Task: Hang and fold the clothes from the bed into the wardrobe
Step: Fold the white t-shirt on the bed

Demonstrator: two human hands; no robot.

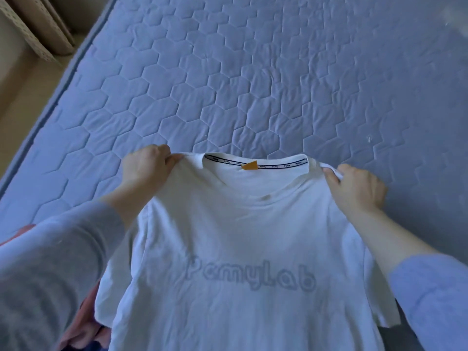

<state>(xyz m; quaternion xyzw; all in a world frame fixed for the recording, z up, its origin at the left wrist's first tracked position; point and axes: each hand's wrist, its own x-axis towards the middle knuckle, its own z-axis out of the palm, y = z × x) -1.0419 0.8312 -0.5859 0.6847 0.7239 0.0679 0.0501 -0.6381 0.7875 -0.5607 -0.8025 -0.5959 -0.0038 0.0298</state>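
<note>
While the left hand (145,168) and right hand (354,186) each pinch a shoulder of the white T-shirt (240,249) above the bed (253,72), spreading seems underway; laying it flat on the bed likely follows.

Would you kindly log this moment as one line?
white T-shirt: held spread over mattress | left hand: grips shoulder | right hand: grips shoulder
</note>
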